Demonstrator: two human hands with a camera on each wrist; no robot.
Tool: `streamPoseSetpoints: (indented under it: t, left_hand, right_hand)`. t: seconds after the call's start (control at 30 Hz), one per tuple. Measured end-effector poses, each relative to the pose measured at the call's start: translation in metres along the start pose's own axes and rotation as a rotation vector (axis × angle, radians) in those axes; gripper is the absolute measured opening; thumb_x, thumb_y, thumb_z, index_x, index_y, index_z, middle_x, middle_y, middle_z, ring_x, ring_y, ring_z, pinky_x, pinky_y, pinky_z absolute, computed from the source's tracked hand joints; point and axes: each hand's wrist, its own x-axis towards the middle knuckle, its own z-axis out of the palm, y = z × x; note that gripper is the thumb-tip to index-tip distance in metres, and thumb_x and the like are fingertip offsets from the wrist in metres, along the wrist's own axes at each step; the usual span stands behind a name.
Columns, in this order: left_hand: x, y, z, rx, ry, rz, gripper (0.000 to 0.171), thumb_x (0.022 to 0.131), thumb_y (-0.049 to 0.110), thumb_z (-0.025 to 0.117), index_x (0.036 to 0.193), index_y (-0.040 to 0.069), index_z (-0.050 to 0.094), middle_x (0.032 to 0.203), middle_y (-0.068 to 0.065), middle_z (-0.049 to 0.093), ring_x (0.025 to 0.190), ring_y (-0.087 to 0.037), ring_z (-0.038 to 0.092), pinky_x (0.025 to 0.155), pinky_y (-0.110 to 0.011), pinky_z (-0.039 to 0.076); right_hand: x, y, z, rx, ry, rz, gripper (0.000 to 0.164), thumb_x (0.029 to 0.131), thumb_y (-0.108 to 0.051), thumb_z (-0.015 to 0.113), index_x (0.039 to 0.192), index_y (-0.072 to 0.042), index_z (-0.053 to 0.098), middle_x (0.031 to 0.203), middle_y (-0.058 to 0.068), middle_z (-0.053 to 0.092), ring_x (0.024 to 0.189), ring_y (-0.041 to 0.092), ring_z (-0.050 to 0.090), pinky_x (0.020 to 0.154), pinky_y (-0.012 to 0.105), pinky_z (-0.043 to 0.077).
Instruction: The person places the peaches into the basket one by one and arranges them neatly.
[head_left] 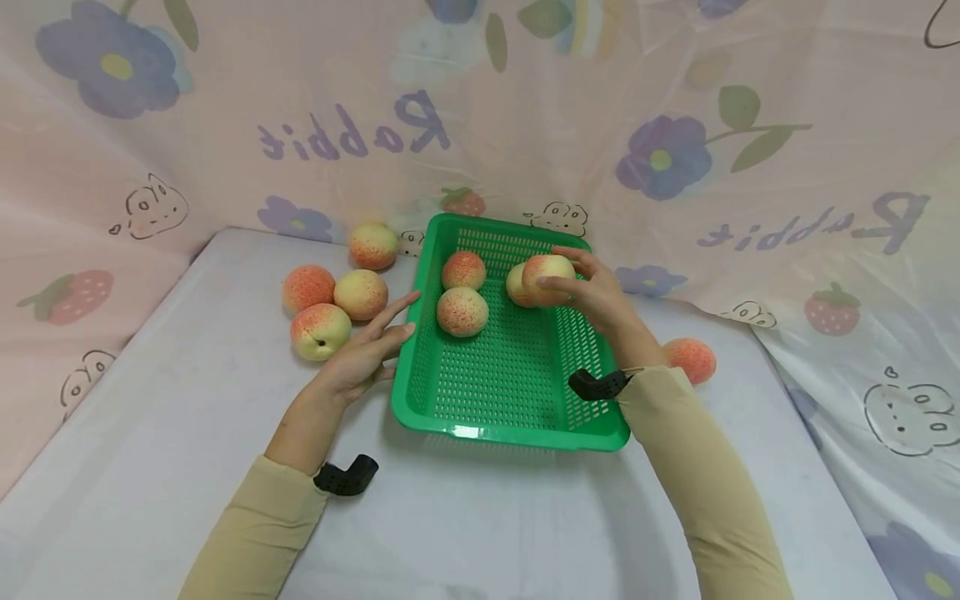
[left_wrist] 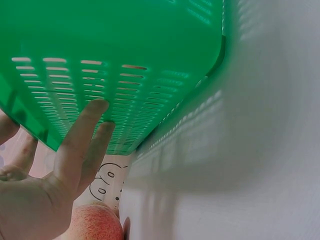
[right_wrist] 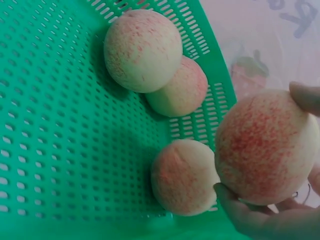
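My right hand (head_left: pixel 596 292) grips a yellow-and-red peach (right_wrist: pixel 265 147) over the right side of a green plastic basket (head_left: pixel 510 439). Just below it, partly hidden in the head view, another peach (right_wrist: pixel 182 177) lies in the basket. Two more peaches sit inside toward the left, a redder one (head_left: pixel 463 272) behind a paler one (head_left: pixel 462 312). My left hand (head_left: pixel 363 358) is at the basket's left side with fingers extended; in the left wrist view its fingertips (left_wrist: pixel 100 106) rest against the slotted outer wall.
Left of the basket, several peaches (head_left: pixel 321 332) cluster on the white tabletop (head_left: pixel 187 400), one (head_left: pixel 373 246) farther back. A single reddish peach (head_left: pixel 692 360) lies to the right, beside my right forearm. A printed curtain (head_left: pixel 510 108) hangs behind and around the table.
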Motion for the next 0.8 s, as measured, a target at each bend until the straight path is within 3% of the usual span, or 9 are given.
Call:
streamPoseSetpoints:
  t: [0.3, 0.37, 0.6, 0.8]
  left_hand:
    - [0.000, -0.001, -0.001, 0.003, -0.002, 0.003, 0.055, 0.104, 0.027, 0.041, 0.153, 0.035, 0.018, 0.147, -0.027, 0.034, 0.106, -0.011, 0.061, 0.088, -0.045, 0.053]
    - [0.000, -0.001, -0.001, 0.006, -0.001, 0.005, 0.055, 0.104, 0.026, 0.041, 0.154, 0.035, 0.018, 0.147, -0.026, 0.034, 0.110, -0.015, 0.059, 0.088, -0.044, 0.053]
    - [0.002, -0.002, -0.001, 0.008, -0.001, 0.012, 0.055, 0.104, 0.025, 0.041, 0.154, 0.034, 0.018, 0.148, -0.025, 0.035, 0.127, -0.034, 0.047, 0.089, -0.044, 0.052]
    - [0.002, -0.001, -0.001, 0.011, 0.002, 0.010, 0.055, 0.104, 0.026, 0.041, 0.153, 0.035, 0.018, 0.148, -0.025, 0.035, 0.127, -0.033, 0.048, 0.091, -0.045, 0.051]
  right_hand:
    - [0.005, 0.008, 0.015, -0.033, -0.025, 0.122, 0.066, 0.086, -0.010, 0.068, 0.144, -0.010, 0.037, 0.140, 0.020, 0.037, 0.122, 0.032, 0.046, 0.099, 0.048, 0.044]
    - [0.005, 0.008, 0.017, -0.038, -0.030, 0.152, 0.066, 0.086, -0.009, 0.069, 0.144, -0.009, 0.037, 0.141, 0.020, 0.036, 0.124, 0.033, 0.044, 0.100, 0.051, 0.043]
    - [0.007, 0.011, 0.020, -0.079, -0.062, 0.257, 0.068, 0.085, -0.004, 0.069, 0.144, -0.005, 0.033, 0.157, 0.019, 0.012, 0.142, 0.038, 0.023, 0.107, 0.063, 0.028]
    - [0.009, 0.013, 0.018, -0.112, -0.052, 0.295, 0.069, 0.084, -0.002, 0.070, 0.142, -0.006, 0.035, 0.153, 0.019, 0.023, 0.141, 0.039, 0.025, 0.105, 0.063, 0.032]
